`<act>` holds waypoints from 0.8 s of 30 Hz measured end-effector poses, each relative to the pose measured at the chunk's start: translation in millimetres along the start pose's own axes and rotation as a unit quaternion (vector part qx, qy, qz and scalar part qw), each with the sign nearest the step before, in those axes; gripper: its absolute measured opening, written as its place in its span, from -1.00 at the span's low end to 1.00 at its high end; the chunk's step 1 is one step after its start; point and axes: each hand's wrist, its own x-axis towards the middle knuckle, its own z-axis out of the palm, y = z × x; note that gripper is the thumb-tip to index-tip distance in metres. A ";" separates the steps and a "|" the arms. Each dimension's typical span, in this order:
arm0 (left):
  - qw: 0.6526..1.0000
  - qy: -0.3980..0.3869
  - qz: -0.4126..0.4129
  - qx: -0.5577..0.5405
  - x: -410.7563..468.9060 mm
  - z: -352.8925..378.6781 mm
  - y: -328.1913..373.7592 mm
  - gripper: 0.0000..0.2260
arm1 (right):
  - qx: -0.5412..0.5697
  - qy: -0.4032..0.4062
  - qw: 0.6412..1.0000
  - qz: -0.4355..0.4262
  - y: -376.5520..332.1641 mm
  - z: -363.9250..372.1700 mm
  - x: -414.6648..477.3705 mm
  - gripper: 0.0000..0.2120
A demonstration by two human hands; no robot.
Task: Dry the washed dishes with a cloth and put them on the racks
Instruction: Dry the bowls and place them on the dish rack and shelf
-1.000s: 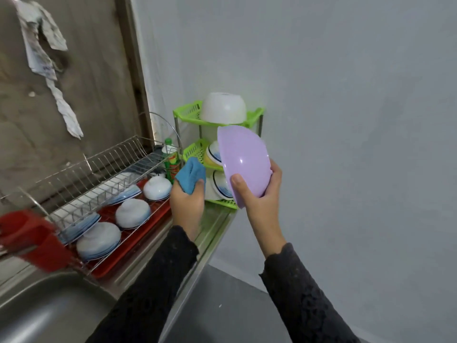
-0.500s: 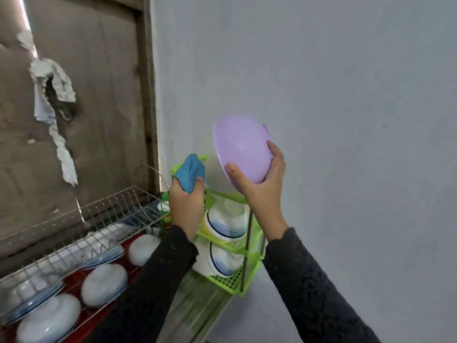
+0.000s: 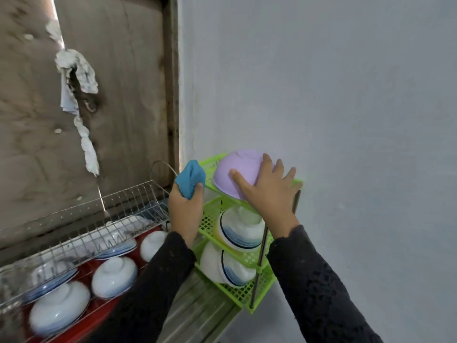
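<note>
Bowl (image 3: pixel 235 169) lies upside down on the rack's (image 3: pixel 212 220) top shelf, your right hand (image 3: pixel 269 191) resting on it with fingers spread straight. Your left hand's (image 3: pixel 184 211) fingers are clamped round the cloth (image 3: pixel 190 178).

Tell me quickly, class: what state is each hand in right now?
Left hand: grips the blue cloth, fingers curled round it.
Right hand: fingers spread straight, resting on the upturned purple bowl on the green rack.
</note>
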 end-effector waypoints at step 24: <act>0.981 0.101 -0.037 0.164 -80.4 -221.9 -21.1 -0.75 | 0.216 -0.051 0.915 -0.336 -98.1 166.2 -174.4 -0.56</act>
